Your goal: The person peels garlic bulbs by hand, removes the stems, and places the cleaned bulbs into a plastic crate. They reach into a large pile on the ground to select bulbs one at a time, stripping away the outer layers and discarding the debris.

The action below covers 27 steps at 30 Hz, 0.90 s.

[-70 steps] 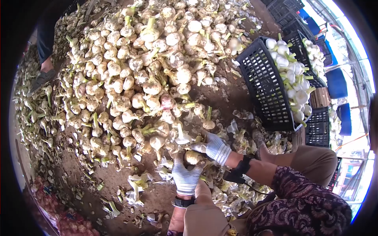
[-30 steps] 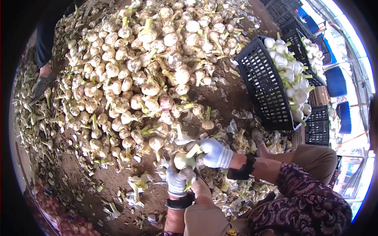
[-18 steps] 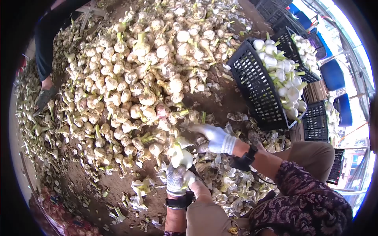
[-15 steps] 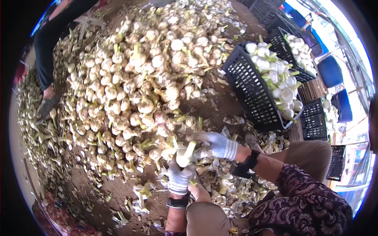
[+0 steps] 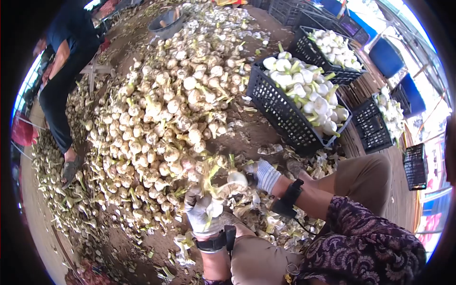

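Note:
My left hand [image 5: 203,216], in a white striped glove with darkened fingers, is closed around a pale garlic bulb [image 5: 214,209] above my knee. Much of that bulb is hidden by the glove. My right hand [image 5: 264,176], gloved alike, is to the right and a little higher, its fingers blurred and pointing left. Between the hands is a curved, whitish piece of garlic with loose skin [image 5: 233,185], its right end close to my right fingertips. I cannot tell whether the right fingers grip it. Just beyond lies a large heap of untrimmed garlic [image 5: 156,128].
A black crate [image 5: 289,111] of cleaned white garlic stands to the right of the heap, with more filled crates [image 5: 327,50] behind. Peeled skins [image 5: 280,223] litter the ground around my feet. Another person [image 5: 61,95] sits at the far left. A dark basin [image 5: 166,26] is at the back.
My hands were together on a garlic bulb with a thick stem; now they are apart, the left lower and the right farther right. The view has shifted, showing more of the other person.

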Motion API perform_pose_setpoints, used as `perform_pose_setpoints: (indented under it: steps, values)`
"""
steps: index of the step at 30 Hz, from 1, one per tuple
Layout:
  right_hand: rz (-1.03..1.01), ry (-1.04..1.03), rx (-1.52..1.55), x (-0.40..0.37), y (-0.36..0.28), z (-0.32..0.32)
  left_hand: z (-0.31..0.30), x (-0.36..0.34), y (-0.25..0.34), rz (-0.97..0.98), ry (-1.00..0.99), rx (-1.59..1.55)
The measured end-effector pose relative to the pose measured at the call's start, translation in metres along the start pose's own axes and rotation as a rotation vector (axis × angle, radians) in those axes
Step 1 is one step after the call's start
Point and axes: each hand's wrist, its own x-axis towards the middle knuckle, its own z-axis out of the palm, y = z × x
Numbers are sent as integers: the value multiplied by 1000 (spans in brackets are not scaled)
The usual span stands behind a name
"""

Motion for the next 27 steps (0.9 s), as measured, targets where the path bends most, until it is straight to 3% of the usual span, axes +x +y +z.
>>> perform_pose_setpoints:
  steps: [2,4,5,6,8,10,11,12,14,18,20,21,22,23,26,27]
  values:
    - [46,57,76,24,5,-28,-5,-3,4,58,-120,135]
    - [-37,106,37,21,-9,-27,-22,-5,6,79,-144,152]
    - [-21,176,222,21,-16,-28,-28,-7,10,-6,-186,84]
    - [-2,246,407,16,-26,-23,-31,-10,11,54,-134,140]
    - [20,249,364,5,-33,-25,-47,-2,18,1,-337,402]
    - [7,172,302,4,-33,-32,-56,3,2,-98,-124,1473]
    - [-8,119,230,-3,-34,-32,-46,4,-4,-5,-197,1827]
    - [-8,119,231,-7,-34,-28,-42,6,-14,34,-197,1712]
    - [-106,196,83,-10,-27,-18,-28,10,-25,-123,-154,1351]
    - [-184,214,-84,-18,-22,-4,3,24,-41,92,-287,1413]
    - [-237,187,-135,-16,-18,-10,3,32,-43,-208,-171,1210]
    - [-139,125,-37,-16,-18,-13,-1,34,-44,-203,-169,1086]
    - [-39,61,59,-16,-18,-15,-4,32,-41,-362,-129,781]
    - [76,-84,221,5,-3,-35,4,25,-41,-355,-116,575]
    - [135,-225,367,39,16,-47,-4,15,-47,-445,-189,5]
    - [113,-112,361,31,7,-37,0,12,-43,-455,-306,-168]
